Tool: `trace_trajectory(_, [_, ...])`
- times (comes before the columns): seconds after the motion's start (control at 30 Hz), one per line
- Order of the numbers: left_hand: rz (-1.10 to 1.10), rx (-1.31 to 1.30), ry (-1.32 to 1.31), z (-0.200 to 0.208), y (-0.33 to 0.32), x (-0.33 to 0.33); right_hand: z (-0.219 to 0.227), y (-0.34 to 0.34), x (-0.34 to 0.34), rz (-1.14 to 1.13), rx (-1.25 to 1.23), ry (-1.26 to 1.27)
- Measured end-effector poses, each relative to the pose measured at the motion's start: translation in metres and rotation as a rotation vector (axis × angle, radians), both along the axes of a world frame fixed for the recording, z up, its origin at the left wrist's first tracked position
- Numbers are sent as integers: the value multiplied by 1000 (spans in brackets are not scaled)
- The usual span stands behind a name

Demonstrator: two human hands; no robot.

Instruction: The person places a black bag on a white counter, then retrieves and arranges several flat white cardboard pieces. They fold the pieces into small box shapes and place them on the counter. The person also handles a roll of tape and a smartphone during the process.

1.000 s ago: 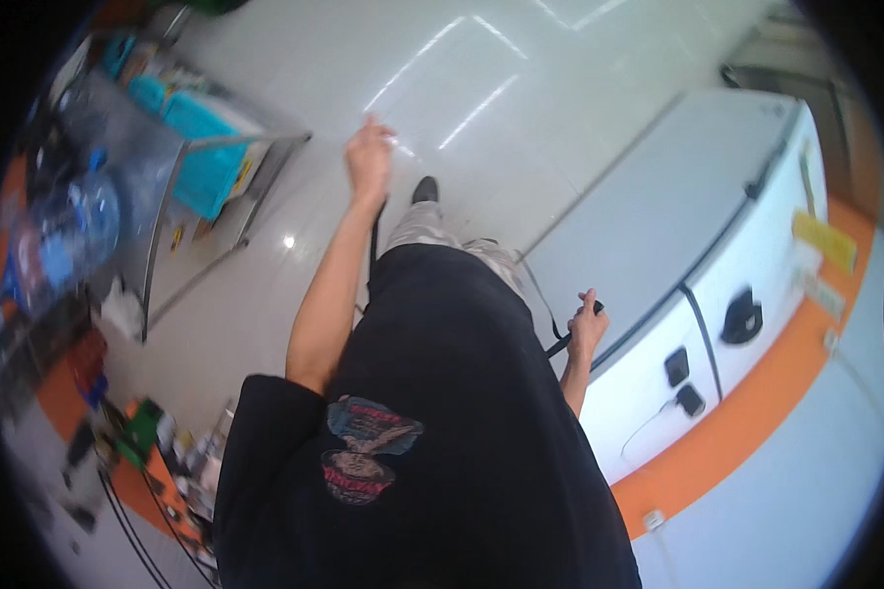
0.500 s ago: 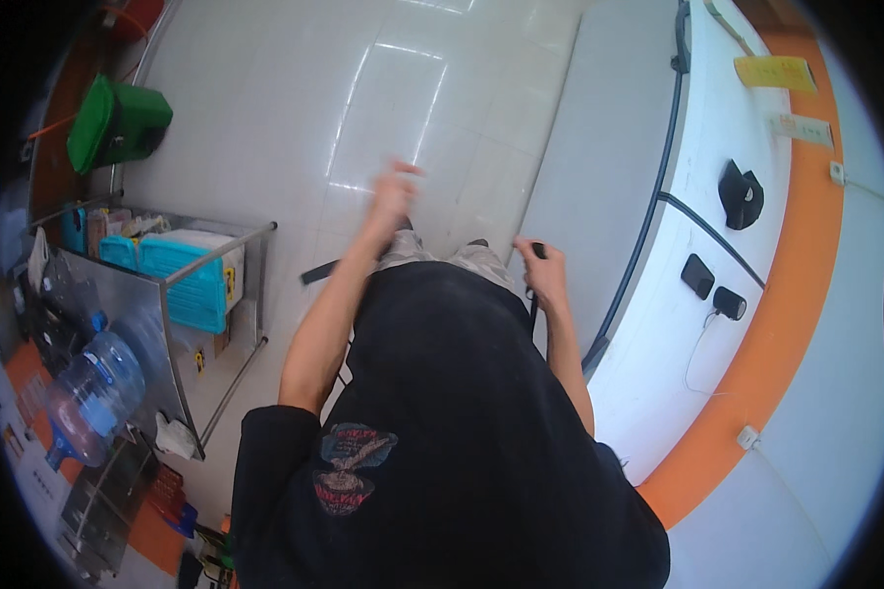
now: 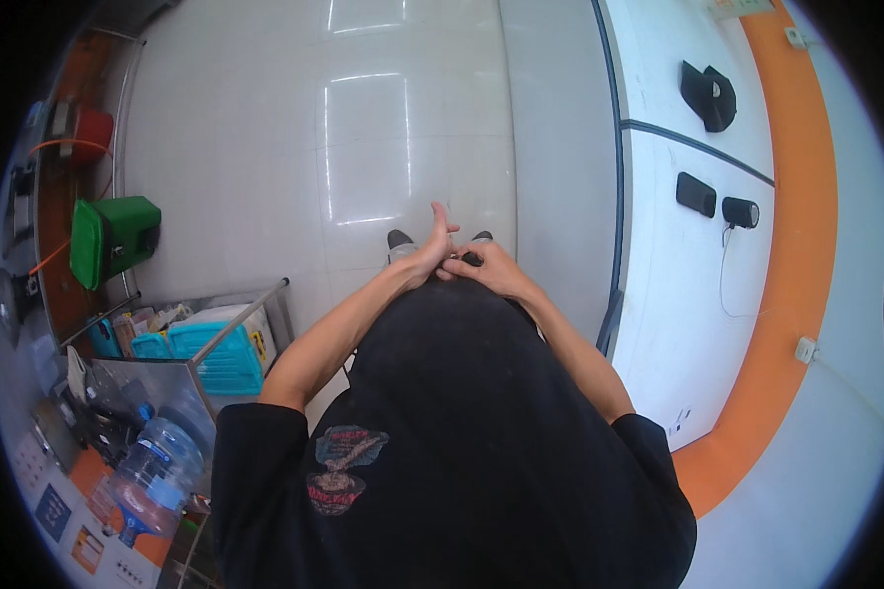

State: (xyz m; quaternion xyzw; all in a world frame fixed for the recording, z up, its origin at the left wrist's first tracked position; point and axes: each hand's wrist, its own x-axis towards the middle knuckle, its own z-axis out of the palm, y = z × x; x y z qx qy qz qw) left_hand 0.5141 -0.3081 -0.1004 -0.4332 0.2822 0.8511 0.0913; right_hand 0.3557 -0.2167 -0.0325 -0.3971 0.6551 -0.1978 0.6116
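At my waist, both hands are together in front of my black shirt. My left hand has its fingers stretched out, the upper ones pointing away from me, and nothing shows in it. Against its wrist side, my right hand is closed with bent fingers around a small black object. Only a bit of that object shows, so its kind cannot be made out. The tips of my dark shoes stick out beyond my hands.
On my right, a white counter carries a black cap, a black phone and a small black cylindrical device with a cord. Left are a green bin, a metal rack with a turquoise-lidded box, and a large water bottle.
My hands were apart, the left blurred and farther out, the right near the counter with a black strap-like piece hanging below it. They have come together at my waist; my view has turned.
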Motion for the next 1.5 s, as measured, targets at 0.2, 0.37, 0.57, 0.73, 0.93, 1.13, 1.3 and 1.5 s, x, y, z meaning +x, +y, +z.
trace_trajectory(0.2, [-196,-698,35,31,-7,7,-16,17,-7,-182,91,-109])
trace_trajectory(0.37, [-840,-915,66,67,-1,21,-29,28,-18,-319,198,-204])
trace_trajectory(0.57, [-509,-674,172,58,2,13,-24,43,-28,-466,116,-98])
trace_trajectory(0.73, [-471,-449,97,53,-27,15,-8,59,-39,-265,-132,147])
trace_trajectory(0.93, [-609,-896,462,50,21,-26,4,68,-54,-136,-10,91])
trace_trajectory(1.13, [-545,-856,207,48,44,-47,-10,77,-61,-55,0,52])
trace_trajectory(1.3, [-506,-876,120,42,56,-57,-6,85,-67,-44,6,85])
trace_trajectory(1.5, [-531,-891,26,42,64,-69,-13,92,-75,-24,20,48])
